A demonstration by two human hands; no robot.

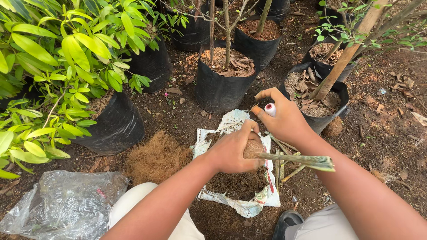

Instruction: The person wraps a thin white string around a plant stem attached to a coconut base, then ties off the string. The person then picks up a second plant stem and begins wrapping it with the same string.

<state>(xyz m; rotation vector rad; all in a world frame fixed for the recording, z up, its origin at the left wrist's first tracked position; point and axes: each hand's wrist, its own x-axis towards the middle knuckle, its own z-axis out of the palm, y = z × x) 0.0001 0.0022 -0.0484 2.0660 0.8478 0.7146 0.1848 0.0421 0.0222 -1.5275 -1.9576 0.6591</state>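
While the person crouches over the soil, the left hand [231, 153] is closed around a ball of brown fibre [252, 149] in the centre of the frame, and a cut green stem [297, 160] sticks out from this ball toward the right. The right hand [284, 120] is just above and to the right of it; its fingers grip a small white bottle with a red band [270, 110], and the thumb and the index finger are bent around the top of the bottle.

Below both hands, a torn white plastic sheet [231, 122] lies on the ground with a heap of dark fibre [238, 184] on it. Some thin sticks [284, 171] lie beside the sheet, at its right edge. A loose pile of brown coconut fibre [155, 158] lies to the left of the sheet. In the lower left corner there is a crumpled clear plastic bag [66, 204].

Several black grow bags stand in the upper half of the frame. One grow bag [222, 86] with dry leaves and thin trunks is directly above the hands. Another bag [331, 91], holding a leaning trunk, stands just behind the right hand. A leafy green plant [58, 58] fills the upper left of the frame.
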